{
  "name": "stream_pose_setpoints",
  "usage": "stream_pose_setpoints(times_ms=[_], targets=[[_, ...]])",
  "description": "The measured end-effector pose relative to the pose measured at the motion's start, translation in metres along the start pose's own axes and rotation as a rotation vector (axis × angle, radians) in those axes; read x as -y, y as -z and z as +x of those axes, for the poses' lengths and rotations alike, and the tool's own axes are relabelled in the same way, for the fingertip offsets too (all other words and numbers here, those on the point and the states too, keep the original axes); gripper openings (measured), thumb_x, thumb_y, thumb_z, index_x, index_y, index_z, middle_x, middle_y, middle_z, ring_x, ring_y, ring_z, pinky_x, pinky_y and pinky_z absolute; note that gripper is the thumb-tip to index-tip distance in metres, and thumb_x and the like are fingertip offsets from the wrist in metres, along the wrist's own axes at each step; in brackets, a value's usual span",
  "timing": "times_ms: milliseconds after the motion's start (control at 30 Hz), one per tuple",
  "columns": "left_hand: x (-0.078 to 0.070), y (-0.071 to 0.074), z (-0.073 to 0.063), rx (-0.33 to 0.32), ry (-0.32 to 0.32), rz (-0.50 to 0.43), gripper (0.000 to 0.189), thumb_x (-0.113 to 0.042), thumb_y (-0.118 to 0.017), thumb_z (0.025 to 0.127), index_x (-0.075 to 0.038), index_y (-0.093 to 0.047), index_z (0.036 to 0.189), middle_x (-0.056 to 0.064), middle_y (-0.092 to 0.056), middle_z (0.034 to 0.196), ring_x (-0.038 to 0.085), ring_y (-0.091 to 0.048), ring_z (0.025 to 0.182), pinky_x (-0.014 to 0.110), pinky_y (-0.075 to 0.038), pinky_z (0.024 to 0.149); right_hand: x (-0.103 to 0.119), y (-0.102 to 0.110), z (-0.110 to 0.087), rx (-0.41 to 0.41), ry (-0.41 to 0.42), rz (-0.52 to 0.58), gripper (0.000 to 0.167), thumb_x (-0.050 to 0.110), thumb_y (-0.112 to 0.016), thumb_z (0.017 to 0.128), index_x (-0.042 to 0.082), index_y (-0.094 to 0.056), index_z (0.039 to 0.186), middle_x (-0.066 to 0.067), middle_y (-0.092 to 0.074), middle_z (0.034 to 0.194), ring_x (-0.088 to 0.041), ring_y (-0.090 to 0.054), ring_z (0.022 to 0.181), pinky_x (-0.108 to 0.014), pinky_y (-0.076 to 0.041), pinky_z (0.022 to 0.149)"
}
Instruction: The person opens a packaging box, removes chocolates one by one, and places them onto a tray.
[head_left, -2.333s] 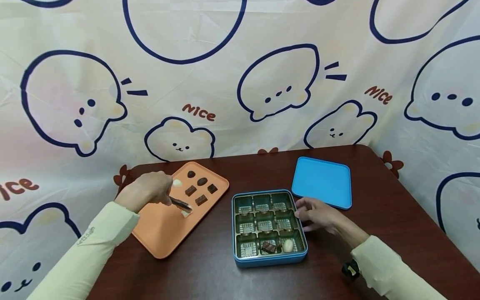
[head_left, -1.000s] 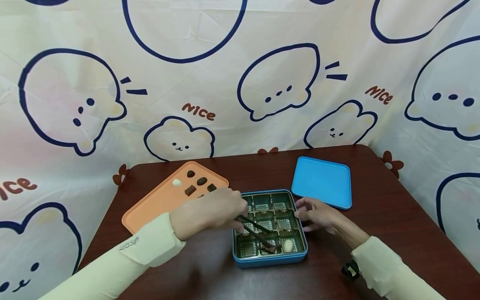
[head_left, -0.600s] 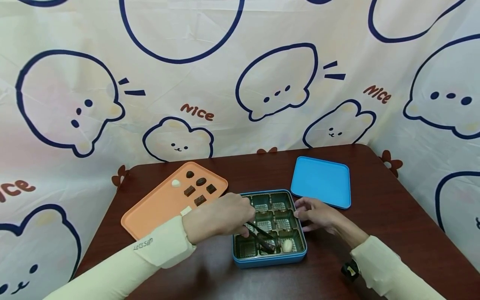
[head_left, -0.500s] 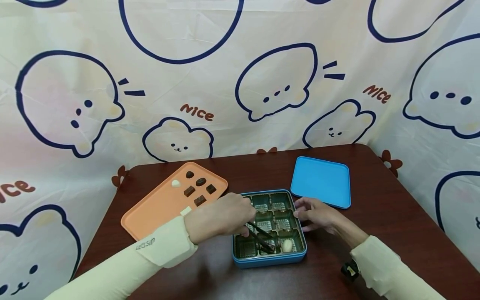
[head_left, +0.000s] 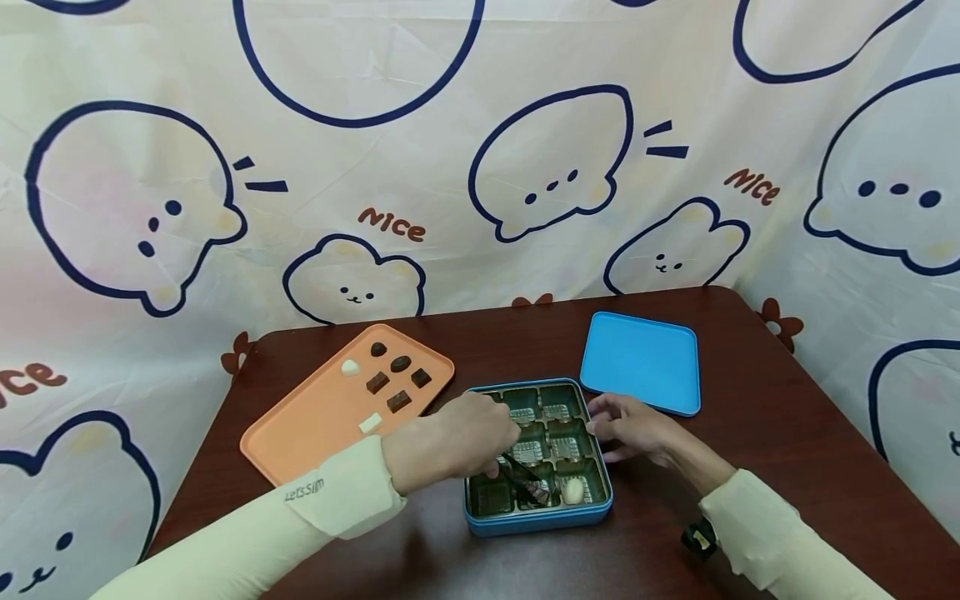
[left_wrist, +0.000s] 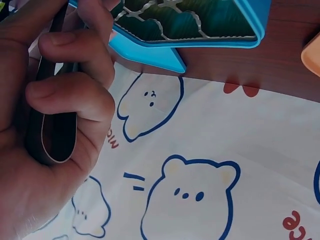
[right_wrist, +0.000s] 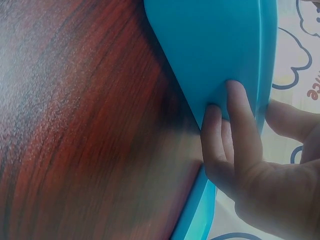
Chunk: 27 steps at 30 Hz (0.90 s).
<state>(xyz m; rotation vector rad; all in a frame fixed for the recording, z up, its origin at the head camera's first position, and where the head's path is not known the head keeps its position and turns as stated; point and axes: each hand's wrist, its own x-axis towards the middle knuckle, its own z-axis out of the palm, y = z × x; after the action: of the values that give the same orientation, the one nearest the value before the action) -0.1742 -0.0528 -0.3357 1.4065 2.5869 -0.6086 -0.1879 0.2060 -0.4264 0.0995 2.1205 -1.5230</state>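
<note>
My left hand (head_left: 468,437) reaches over the left side of the blue box (head_left: 540,523). Its fingers curl round black tongs (left_wrist: 60,145), whose bent end shows in the left wrist view. The tongs' tips point down into the front middle compartment, at a dark striped chocolate (head_left: 537,493); whether they pinch it I cannot tell. A white chocolate (head_left: 573,491) lies in the front right compartment. My right hand (head_left: 633,429) rests its fairly straight fingertips against the box's right side wall, as the right wrist view also shows.
An orange tray (head_left: 300,433) on the left carries several dark chocolates, a white round one (head_left: 350,367) and a white square one (head_left: 371,422). Behind my right hand lies a flat blue lid (head_left: 641,360). A printed cloth (head_left: 450,167) hangs behind the table (head_left: 757,433).
My left hand has moved right with the tongs, from the white square chocolate on the tray to the dark chocolate in the box. My right hand stays at the box's side.
</note>
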Motion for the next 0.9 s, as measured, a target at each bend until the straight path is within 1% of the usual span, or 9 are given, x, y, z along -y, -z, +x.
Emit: stream_pose_setpoints(times_ms=[133, 233, 400, 567, 767, 900], targets=[[-0.0053, 0.0001, 0.0013, -0.011, 0.007, 0.052, 0.052, -0.035, -0.075, 0.089, -0.022, -0.037, 0.057, -0.006, -0.033, 0.053, 0.008, -0.022, 0.048, 0.025, -0.022, 0.049, 0.0001, 0.0001, -0.0004, -0.001, -0.001, 0.001, 0.046, 0.01, -0.059, 0.099, -0.004, -0.04, 0.139, -0.021, -0.054, 0.121, -0.025, -0.062, 0.101, -0.041, -0.059, 0.076], [-0.0078, -0.0012, 0.0024, -0.026, 0.002, 0.09, 0.053, -0.033, -0.074, 0.091, -0.023, -0.035, 0.057, -0.006, -0.033, 0.052, 0.008, -0.02, 0.048, 0.025, -0.02, 0.048, 0.0001, 0.0004, -0.0005, 0.001, -0.001, 0.004, 0.046, 0.01, -0.059, 0.099, -0.004, -0.04, 0.139, -0.021, -0.054, 0.121, -0.025, -0.062, 0.101, -0.04, -0.059, 0.076], [-0.0082, -0.003, 0.0041, -0.049, -0.005, 0.098, 0.054, -0.03, -0.073, 0.092, -0.023, -0.034, 0.055, -0.006, -0.03, 0.051, 0.008, -0.018, 0.048, 0.026, -0.018, 0.048, -0.0001, 0.0009, -0.0002, 0.007, 0.0, 0.007, 0.046, 0.009, -0.058, 0.099, -0.004, -0.04, 0.139, -0.021, -0.054, 0.122, -0.025, -0.062, 0.101, -0.04, -0.059, 0.076], [-0.008, -0.0032, 0.0034, -0.069, -0.021, 0.103, 0.049, -0.031, -0.074, 0.091, -0.024, -0.043, 0.054, -0.006, -0.038, 0.051, 0.007, -0.024, 0.047, 0.025, -0.02, 0.047, 0.0008, 0.0011, -0.0006, 0.007, 0.001, 0.003, 0.045, 0.007, -0.057, 0.099, -0.004, -0.04, 0.139, -0.021, -0.054, 0.122, -0.026, -0.061, 0.102, -0.04, -0.059, 0.076], [-0.0075, -0.002, 0.0013, -0.081, -0.043, 0.108, 0.043, -0.031, -0.074, 0.091, -0.024, -0.05, 0.056, -0.005, -0.046, 0.056, 0.006, -0.029, 0.047, 0.024, -0.021, 0.047, -0.0003, 0.0008, 0.0, 0.003, -0.002, 0.004, 0.045, 0.007, -0.057, 0.099, -0.004, -0.04, 0.139, -0.021, -0.054, 0.121, -0.026, -0.061, 0.101, -0.04, -0.059, 0.076], [-0.0074, 0.0011, -0.0005, -0.081, -0.052, 0.1, 0.039, -0.033, -0.074, 0.09, -0.024, -0.055, 0.058, -0.005, -0.05, 0.058, 0.006, -0.036, 0.047, 0.023, -0.024, 0.047, -0.0009, 0.0005, 0.0002, 0.002, 0.0, 0.004, 0.045, 0.007, -0.056, 0.099, -0.004, -0.04, 0.139, -0.021, -0.054, 0.121, -0.026, -0.061, 0.101, -0.041, -0.059, 0.076]])
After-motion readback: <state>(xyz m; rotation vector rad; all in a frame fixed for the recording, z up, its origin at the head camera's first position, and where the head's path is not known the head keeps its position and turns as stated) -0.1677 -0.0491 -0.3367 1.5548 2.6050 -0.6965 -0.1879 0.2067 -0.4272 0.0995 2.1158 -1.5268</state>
